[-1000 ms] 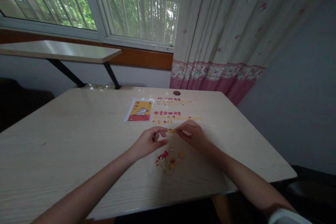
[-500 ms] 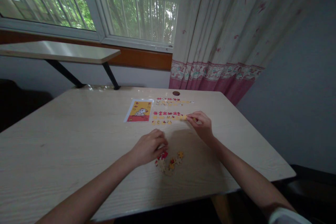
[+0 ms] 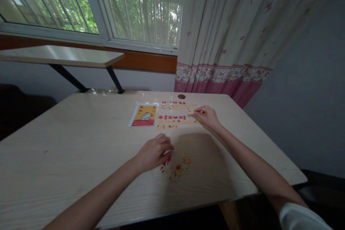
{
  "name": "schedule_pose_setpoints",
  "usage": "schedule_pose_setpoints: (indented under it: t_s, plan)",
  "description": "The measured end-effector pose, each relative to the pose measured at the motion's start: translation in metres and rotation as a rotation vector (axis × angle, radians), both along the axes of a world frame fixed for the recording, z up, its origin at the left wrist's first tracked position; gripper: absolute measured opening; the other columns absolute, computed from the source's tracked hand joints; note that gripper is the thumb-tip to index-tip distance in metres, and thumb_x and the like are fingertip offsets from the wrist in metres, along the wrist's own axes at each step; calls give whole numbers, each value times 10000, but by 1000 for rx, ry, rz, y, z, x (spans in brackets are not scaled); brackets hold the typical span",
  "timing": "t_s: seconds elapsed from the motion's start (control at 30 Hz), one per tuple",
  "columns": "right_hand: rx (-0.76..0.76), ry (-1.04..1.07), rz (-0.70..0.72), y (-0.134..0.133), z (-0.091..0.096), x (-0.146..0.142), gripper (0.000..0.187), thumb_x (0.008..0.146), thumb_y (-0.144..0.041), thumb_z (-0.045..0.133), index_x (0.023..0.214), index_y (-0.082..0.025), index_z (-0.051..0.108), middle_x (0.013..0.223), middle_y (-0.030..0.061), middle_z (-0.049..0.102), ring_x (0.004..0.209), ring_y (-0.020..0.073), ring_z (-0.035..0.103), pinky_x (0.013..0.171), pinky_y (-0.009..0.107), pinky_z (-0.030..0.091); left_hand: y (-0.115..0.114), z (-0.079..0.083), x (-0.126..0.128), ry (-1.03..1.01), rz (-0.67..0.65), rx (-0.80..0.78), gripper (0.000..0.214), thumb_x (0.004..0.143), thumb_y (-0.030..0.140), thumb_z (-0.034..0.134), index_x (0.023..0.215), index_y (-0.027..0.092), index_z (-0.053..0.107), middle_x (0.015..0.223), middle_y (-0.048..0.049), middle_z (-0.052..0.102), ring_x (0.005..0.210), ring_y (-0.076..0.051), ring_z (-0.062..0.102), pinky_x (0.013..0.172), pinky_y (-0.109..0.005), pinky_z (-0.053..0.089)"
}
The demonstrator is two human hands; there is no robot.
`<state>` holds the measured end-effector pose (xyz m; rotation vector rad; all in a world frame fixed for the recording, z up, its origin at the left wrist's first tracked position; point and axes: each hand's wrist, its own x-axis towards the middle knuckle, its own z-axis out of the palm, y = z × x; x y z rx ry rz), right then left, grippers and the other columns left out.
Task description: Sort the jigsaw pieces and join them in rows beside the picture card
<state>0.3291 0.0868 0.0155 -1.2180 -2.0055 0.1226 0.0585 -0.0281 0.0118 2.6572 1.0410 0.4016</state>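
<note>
A small heap of red and yellow puzzle pieces (image 3: 176, 169) lies near the table's front. My left hand (image 3: 153, 152) rests on the heap's left edge, fingers curled over a red piece. Farther back, rows of sorted puzzle pieces (image 3: 175, 118) lie on the light wooden table (image 3: 81, 143). My right hand (image 3: 206, 116) reaches to the right end of those rows, fingertips pinched at a yellow piece there. A reference picture card (image 3: 143, 114), yellow and red with a white animal, lies left of the rows.
A round cable hole (image 3: 181, 96) is at the table's back edge. A second table (image 3: 61, 55) stands under the window at left. A flowered curtain (image 3: 229, 32) hangs behind the table's right corner. The table's front edge is close to me.
My right hand moved from the middle of the table away from me to the right end of the sorted rows. My left hand dropped onto the loose heap and stayed there.
</note>
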Motion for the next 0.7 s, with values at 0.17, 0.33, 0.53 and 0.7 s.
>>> schedule_pose_setpoints:
  t_s: [0.17,0.33,0.53,0.7]
  plan:
    - [-242,-25,-224,46,-16,14,173,748,-296,610,815,-171,710,744,52,694,669,144,602,620,229,425,2,-2,-1,-6,-23,14,223,846,156,444,968,194,627,887,-53,583,882,-200,484,741,-307,431]
    - [-314,-108,-296,62,-30,17,171,758,-276,591,844,-191,711,813,41,706,734,143,624,657,217,430,1,-2,-3,15,-9,54,219,868,209,435,985,195,619,897,-55,587,875,-202,484,737,-314,429]
    - [-284,-173,-342,62,-33,13,210,774,-300,564,892,-200,706,873,54,700,797,168,623,703,241,438,2,-1,-4,36,105,73,204,865,327,486,925,198,633,870,-49,581,858,-202,486,705,-301,421]
    - [-259,-223,-329,60,-30,4,202,783,-301,557,873,-204,710,890,57,695,804,162,617,726,239,434,4,-3,-4,28,89,56,195,884,285,458,885,197,633,844,-36,588,849,-192,488,701,-289,413]
